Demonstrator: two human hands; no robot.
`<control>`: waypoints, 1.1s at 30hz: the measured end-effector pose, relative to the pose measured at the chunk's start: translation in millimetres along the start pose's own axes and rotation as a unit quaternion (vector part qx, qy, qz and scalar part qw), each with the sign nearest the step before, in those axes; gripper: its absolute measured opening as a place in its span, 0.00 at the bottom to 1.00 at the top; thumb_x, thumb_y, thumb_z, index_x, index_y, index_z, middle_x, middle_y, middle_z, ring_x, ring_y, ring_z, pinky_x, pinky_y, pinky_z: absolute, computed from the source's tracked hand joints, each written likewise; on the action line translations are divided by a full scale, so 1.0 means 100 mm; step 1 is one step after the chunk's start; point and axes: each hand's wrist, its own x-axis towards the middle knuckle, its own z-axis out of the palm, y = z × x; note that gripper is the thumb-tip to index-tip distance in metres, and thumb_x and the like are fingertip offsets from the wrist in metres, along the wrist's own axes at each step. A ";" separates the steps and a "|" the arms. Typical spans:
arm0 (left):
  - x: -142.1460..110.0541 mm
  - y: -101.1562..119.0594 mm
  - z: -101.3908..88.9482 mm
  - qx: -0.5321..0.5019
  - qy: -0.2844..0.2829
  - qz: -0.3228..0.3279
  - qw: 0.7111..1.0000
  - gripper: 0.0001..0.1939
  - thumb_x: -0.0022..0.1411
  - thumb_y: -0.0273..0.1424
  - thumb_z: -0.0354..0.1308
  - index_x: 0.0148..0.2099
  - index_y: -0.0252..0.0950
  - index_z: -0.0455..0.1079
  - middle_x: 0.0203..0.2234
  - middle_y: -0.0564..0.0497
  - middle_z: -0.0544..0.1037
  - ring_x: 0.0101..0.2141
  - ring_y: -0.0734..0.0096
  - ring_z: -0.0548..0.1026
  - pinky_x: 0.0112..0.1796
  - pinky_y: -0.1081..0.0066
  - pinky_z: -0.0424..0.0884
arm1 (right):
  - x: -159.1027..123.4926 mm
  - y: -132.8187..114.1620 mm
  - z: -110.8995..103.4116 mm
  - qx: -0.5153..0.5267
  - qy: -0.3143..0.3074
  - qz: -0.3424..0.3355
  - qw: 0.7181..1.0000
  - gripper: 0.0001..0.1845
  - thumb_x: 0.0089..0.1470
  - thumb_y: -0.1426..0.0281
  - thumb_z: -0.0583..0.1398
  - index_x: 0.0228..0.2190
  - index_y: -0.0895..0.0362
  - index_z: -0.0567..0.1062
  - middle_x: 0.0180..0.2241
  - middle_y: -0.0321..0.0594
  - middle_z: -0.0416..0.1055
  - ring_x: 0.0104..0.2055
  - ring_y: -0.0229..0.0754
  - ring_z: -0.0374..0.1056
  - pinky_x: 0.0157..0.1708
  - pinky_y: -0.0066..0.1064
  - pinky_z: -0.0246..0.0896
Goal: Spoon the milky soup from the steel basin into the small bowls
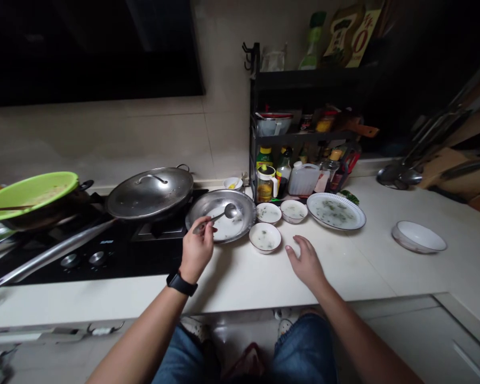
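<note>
My left hand holds a metal spoon by its handle, with the bowl of the spoon over a shallow steel dish. A little soup residue lies in the dish. My right hand rests open on the white countertop, holding nothing. Its fingertips are close to a small white bowl with greenish dregs. Two similar bowls stand behind it, and a large white plate with soup residue lies to the right.
A lidded wok and a green basin sit on the black gas hob to the left. A black rack holds bottles and jars at the back. A white bowl stands at the right. Knives and cutting boards lean at far right.
</note>
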 end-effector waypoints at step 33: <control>0.38 0.01 -0.06 -0.246 0.007 -0.213 0.946 0.15 0.62 0.39 0.64 0.43 0.33 0.69 0.27 0.46 0.81 0.25 0.62 0.82 0.24 0.69 0.75 | 0.01 0.01 0.00 0.006 -0.013 0.013 1.000 0.27 0.66 0.50 0.56 0.51 0.59 0.73 0.51 0.59 0.75 0.55 0.60 0.72 0.57 0.57 0.69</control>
